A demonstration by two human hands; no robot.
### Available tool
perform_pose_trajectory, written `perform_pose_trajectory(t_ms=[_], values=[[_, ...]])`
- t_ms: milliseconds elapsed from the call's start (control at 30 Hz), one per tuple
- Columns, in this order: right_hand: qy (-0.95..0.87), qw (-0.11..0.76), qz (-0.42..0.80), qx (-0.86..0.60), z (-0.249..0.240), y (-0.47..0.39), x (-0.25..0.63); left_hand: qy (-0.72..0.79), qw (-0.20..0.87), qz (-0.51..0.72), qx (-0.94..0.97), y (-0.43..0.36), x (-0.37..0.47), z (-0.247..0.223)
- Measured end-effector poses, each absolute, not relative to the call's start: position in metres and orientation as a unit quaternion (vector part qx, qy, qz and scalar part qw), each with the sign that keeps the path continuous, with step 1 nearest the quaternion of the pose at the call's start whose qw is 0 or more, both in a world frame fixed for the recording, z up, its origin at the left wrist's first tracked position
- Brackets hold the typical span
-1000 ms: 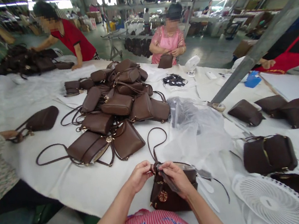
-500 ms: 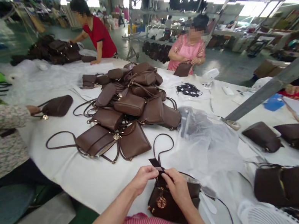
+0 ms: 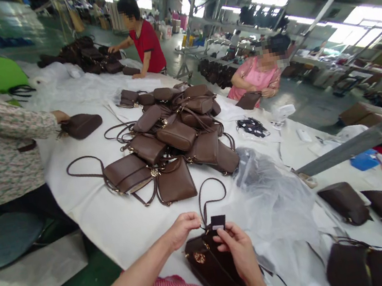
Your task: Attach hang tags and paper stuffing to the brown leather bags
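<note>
A dark brown bag [image 3: 213, 267] with a round gold charm [image 3: 199, 258] stands close to my body at the table's front edge. My right hand [image 3: 235, 242] pinches a small black tag [image 3: 218, 222] with a pale label, above the bag's top. Just left of it, my left hand [image 3: 188, 226] is closed in a pinch by the base of the bag's thin strap [image 3: 209, 180]; what lies between its fingertips is too small to make out for certain. The strap loops up onto the white table.
A pile of brown bags [image 3: 175, 136] covers the table's middle, with crumpled clear plastic [image 3: 273, 187] to its right. More dark bags [image 3: 369, 262] lie at the right, near a slanting metal post [image 3: 357, 141]. Several people work around the table, one at the left with a bag [image 3: 82, 126].
My hands have moved slightly apart, and the black tag has shifted right with my right hand. The bag has turned. The person at the left has a hand farther over the table.
</note>
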State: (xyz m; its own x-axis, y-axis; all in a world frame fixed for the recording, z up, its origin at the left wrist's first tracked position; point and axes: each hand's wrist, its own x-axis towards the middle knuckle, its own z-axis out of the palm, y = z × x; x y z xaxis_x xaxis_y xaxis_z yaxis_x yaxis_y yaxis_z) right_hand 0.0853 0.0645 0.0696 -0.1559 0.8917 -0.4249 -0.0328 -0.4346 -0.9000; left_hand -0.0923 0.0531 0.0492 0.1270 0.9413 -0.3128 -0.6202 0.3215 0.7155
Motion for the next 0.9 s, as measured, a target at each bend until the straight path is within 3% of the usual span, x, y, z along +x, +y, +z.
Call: perform_pose_trajectory(t_ms=[233,400,567,733,900], values=[[-0.233,0.453,0.677,-0.531,0.071,0.063,0.080,0.292,0.767,0.531,0.211,0.052,-0.098,0.061],[-0.228,0.473,0.674,-0.519,0.075,0.063,0.078,0.381,0.737,0.500,0.249,0.053,-0.098,0.061],[-0.454,0.331,0.607,-0.562,0.086,0.057,0.076,0.302,0.778,0.539,0.109,0.051,-0.093,0.058],[-0.696,0.181,0.395,-0.572,0.104,0.058,0.065,0.228,0.799,0.557,-0.003,0.050,-0.094,0.048],[-0.781,0.059,0.182,-0.594,0.107,0.058,0.052,0.242,0.797,0.554,0.016,0.052,-0.096,0.047]])
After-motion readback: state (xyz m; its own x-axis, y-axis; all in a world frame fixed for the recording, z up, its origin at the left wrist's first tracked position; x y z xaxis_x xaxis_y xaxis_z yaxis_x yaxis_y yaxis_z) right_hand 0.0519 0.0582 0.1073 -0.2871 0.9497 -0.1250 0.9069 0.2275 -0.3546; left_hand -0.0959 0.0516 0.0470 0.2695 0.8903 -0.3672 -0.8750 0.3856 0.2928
